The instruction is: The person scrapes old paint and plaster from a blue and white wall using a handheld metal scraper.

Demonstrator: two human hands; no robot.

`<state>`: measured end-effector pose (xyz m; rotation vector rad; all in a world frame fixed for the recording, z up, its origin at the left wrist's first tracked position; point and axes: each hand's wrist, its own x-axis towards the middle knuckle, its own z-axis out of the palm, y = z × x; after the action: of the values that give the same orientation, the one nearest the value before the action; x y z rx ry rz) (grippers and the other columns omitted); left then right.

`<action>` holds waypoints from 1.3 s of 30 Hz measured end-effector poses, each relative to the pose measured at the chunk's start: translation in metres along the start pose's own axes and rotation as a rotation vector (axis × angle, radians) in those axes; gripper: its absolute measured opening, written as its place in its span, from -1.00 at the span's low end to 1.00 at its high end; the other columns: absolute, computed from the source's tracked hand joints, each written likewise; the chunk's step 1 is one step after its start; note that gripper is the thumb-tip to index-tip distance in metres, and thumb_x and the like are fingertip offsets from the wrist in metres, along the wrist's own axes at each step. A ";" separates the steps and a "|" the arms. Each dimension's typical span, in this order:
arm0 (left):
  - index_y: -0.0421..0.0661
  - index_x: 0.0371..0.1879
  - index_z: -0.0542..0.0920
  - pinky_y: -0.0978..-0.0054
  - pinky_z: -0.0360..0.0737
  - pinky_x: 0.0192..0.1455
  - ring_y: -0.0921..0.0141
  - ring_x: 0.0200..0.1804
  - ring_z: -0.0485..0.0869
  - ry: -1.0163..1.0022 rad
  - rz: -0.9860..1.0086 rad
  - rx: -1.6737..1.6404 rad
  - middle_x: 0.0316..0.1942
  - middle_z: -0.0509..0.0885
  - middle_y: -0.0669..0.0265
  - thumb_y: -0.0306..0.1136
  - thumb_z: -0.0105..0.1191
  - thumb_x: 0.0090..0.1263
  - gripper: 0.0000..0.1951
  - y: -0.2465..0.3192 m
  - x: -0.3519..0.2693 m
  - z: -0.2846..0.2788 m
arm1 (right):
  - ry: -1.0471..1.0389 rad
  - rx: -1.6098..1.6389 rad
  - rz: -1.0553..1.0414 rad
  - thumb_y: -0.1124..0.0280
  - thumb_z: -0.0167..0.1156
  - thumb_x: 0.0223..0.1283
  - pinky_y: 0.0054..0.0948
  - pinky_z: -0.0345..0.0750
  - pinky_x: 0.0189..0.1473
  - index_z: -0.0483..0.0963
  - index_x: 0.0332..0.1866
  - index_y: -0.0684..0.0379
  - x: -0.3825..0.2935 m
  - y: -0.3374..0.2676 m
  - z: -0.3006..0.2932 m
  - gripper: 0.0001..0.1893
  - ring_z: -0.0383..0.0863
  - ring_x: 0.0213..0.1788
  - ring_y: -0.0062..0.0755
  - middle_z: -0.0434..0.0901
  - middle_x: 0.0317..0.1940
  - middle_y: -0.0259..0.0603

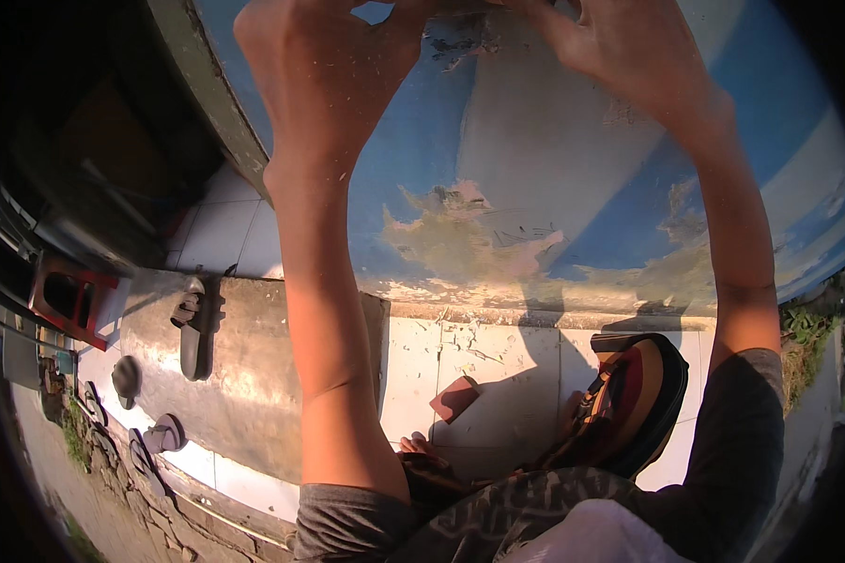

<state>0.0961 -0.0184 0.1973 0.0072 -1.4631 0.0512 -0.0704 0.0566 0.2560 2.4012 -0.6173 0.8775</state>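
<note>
Both hands are raised against a painted wall [521, 134] with blue and pale stripes. My left hand [338, 63] is at the top left of the wall, and its fingertips run out of the picture. Across from it, my right hand [627, 56] reaches the same upper area, with its fingers also cut off by the top rim. Whether either hand grips something cannot be told. Paint is broken away at a dark patch [461, 42] between the hands. A larger peeled patch [458, 232] lies lower down, showing tan and pinkish layers.
Paint flakes [472, 338] litter the white floor tiles [408, 366] below. A reddish-brown square sheet [455, 400] lies there, near my folded legs in patterned cloth [634, 401]. Left are a concrete slab [253, 352], a sandal [191, 348], more footwear [163, 433] and a red-framed object [74, 299].
</note>
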 end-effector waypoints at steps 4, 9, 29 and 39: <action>-0.18 0.18 0.58 0.47 0.78 -0.13 0.34 -0.16 0.79 -0.111 -0.082 0.124 0.02 0.71 0.08 -0.71 0.36 0.05 -0.40 0.007 -0.005 -0.007 | -0.012 0.024 0.011 0.70 0.29 0.09 -0.22 0.68 0.05 0.12 0.45 -0.06 -0.012 0.001 0.008 -0.18 0.67 0.04 0.08 0.59 0.08 0.04; -0.20 0.15 0.59 0.44 0.78 -0.15 0.30 -0.13 0.79 -0.173 -0.036 0.170 -0.01 0.72 0.10 -0.67 0.39 0.02 -0.40 0.005 -0.009 -0.011 | -0.095 0.005 0.228 0.65 0.28 0.15 -0.24 0.68 0.05 0.10 0.46 -0.01 -0.014 -0.016 0.002 -0.21 0.66 0.07 0.07 0.57 0.09 0.07; -0.15 0.15 0.60 0.45 0.78 -0.17 0.31 -0.16 0.79 -0.038 0.041 0.017 0.02 0.72 0.09 -0.68 0.40 0.01 -0.39 0.009 -0.002 0.010 | 0.093 -0.034 -0.078 0.70 0.26 0.12 -0.28 0.68 0.04 0.09 0.50 -0.01 -0.026 -0.005 0.004 -0.17 0.66 0.08 0.02 0.60 0.09 0.00; -0.19 0.11 0.61 0.46 0.78 -0.15 0.31 -0.14 0.79 -0.127 0.044 0.208 -0.03 0.73 0.15 -0.73 0.38 -0.01 -0.41 0.015 -0.008 0.010 | 0.092 -0.017 0.046 0.68 0.29 0.13 -0.28 0.68 0.09 0.19 0.45 -0.06 -0.024 -0.013 -0.001 -0.23 0.66 0.12 -0.07 0.60 0.10 -0.09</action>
<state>0.0850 -0.0036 0.1896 0.1494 -1.5790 0.2424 -0.0803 0.0727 0.2358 2.3260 -0.6447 0.9921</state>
